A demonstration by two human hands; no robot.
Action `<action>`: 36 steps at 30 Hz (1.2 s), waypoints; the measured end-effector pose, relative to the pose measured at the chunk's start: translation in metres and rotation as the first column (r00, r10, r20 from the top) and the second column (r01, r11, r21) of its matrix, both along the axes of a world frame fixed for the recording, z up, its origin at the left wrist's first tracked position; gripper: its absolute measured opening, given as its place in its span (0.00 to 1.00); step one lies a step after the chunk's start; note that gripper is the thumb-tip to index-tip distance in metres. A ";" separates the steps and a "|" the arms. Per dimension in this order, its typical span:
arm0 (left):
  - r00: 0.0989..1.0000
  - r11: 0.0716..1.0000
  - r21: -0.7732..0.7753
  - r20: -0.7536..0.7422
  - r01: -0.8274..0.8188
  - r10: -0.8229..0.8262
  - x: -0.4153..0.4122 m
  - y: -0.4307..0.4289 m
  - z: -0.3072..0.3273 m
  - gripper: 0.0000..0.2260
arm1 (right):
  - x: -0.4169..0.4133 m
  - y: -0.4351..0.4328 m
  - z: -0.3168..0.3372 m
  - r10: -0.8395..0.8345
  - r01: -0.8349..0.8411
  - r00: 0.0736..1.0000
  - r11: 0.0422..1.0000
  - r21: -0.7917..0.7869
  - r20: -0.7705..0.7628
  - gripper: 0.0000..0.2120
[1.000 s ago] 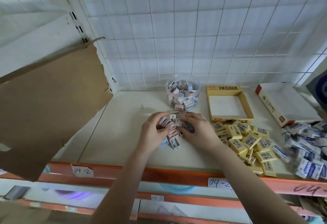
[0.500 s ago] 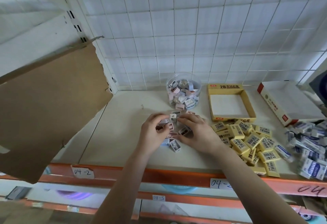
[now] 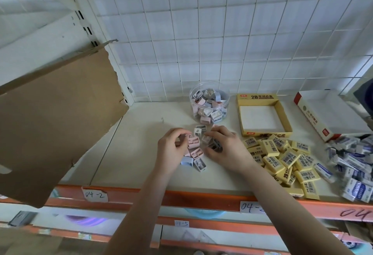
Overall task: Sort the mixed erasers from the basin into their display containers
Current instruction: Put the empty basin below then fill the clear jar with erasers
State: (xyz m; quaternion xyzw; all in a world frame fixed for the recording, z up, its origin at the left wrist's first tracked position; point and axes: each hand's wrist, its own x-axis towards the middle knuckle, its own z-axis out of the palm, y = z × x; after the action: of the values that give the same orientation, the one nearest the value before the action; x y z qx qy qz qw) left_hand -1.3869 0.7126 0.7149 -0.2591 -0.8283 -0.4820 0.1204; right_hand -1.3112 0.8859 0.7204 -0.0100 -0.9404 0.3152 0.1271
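both hands work over a little heap of small pastel pieces (image 3: pixel 194 154) on the shelf (image 3: pixel 141 133), just on the near side of the clear round tub (image 3: pixel 209 101), which already holds many of the same kind; the left hand (image 3: pixel 171 150) has its fingers curled and pinches a pink one at the fingertips; the right hand (image 3: pixel 224 150) is cupped, with a grey one gripped under its fingers; the step in hand looks like gathering this kind for the tub; to the right a pile of yellow erasers (image 3: pixel 282 158) lies near an empty yellow box (image 3: pixel 260 98), and further right blue-and-white erasers (image 3: pixel 355 166) sit by a white-and-red box (image 3: pixel 331 113); the next move probably calls for lifting the handfuls and dropping them over the tub's rim without scattering the loose ones.
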 end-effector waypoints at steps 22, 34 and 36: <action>0.993 0.995 -0.044 0.085 0.086 -0.082 0.004 0.000 0.001 0.13 | 0.000 0.001 0.004 -0.002 -0.013 0.996 0.986 0.165 0.094 0.26; 0.990 0.988 0.143 0.117 0.061 -0.078 0.005 -0.002 0.005 0.16 | 0.002 0.002 0.019 -0.059 0.047 0.998 0.960 -0.276 -0.036 0.22; 0.986 0.986 0.152 0.144 0.062 -0.085 0.004 0.000 0.008 0.18 | -0.001 0.004 0.026 -0.097 0.076 0.995 0.911 -0.405 -0.032 0.23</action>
State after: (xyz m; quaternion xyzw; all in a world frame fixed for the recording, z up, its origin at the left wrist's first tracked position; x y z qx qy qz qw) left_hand -1.3831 0.7125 0.7233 -0.2430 -0.7870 -0.5640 0.0586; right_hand -1.3118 0.8897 0.7464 -0.0693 -0.8504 0.4962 0.1603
